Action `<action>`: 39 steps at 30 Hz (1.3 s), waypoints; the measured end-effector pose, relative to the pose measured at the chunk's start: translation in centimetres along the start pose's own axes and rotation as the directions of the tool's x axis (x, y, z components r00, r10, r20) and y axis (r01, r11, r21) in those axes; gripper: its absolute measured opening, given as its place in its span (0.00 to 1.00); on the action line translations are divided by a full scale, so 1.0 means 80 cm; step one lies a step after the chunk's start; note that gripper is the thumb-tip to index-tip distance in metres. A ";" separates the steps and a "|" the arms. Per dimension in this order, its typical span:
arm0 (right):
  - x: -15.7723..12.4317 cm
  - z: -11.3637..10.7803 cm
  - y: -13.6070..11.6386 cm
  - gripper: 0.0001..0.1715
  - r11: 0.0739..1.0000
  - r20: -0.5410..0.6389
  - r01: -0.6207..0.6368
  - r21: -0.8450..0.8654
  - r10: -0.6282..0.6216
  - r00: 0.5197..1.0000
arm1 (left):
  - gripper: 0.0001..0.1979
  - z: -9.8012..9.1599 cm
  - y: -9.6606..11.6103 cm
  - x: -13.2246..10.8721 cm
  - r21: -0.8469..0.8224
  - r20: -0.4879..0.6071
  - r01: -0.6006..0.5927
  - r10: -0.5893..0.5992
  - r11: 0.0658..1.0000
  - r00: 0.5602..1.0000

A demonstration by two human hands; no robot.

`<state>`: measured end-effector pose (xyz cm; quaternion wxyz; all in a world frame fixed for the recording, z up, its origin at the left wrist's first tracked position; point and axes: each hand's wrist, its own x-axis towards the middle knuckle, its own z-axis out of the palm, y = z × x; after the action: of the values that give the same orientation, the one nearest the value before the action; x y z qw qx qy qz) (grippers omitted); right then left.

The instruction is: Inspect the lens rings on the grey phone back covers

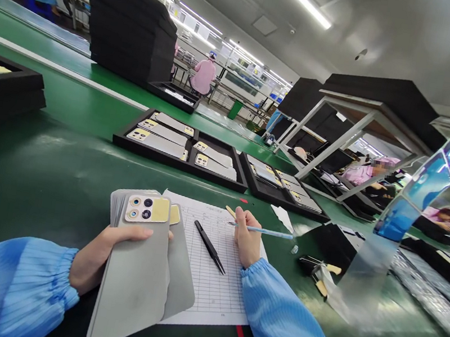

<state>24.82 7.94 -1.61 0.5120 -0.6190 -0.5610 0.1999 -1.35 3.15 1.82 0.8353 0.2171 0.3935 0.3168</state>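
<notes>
My left hand (98,254) grips a stack of grey phone back covers (134,279), thumb across the top one. Each visible cover has a camera block with a yellow patch. One cover is fanned out to the right, lying over part of a printed form (208,297). My right hand (248,240) pinches a light blue pen (272,233), resting over the upper right of the form. Between the hands, black tweezers (209,247) lie slanted on the paper. Blue sleeves end at both wrists.
Beyond the form, black trays (178,164) hold more covers on the green table (65,177). A tall black tray stack (123,27) stands behind. Right lie a black clip-like item (310,264) and a small clear cap (295,249). People in pink work farther off.
</notes>
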 end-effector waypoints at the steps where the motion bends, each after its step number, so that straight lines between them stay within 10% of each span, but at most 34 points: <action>1: -0.001 0.000 -0.002 0.22 0.999 0.004 0.036 -0.037 -0.036 0.999 | 0.16 0.000 0.000 0.000 -0.004 -0.003 0.004 -0.004 1.000 1.000; 10: 0.024 -0.041 -0.007 0.09 0.886 0.071 0.287 -0.364 -0.281 0.957 | 0.19 -0.004 -0.002 0.002 -0.022 0.009 -0.001 0.001 1.000 1.000; 18: 0.056 -0.100 0.028 0.10 0.815 0.016 0.168 -0.555 -0.191 0.981 | 0.19 -0.007 -0.003 0.006 0.004 0.043 -0.033 0.033 0.999 0.999; 28: -0.028 0.024 -0.101 0.14 0.951 0.435 0.294 -0.101 -0.223 0.872 | 0.15 -0.007 -0.021 0.008 0.088 0.173 -0.302 0.284 0.949 0.943; 39: -0.073 0.052 -0.087 0.09 0.958 0.523 -0.088 0.274 -0.072 0.849 | 0.14 -0.005 -0.021 0.000 0.139 0.187 -0.163 0.136 0.977 0.973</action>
<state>16.31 3.33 0.85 0.4216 -0.4616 -0.6423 0.4435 -1.04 2.00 0.57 0.8213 0.3371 0.3235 0.3273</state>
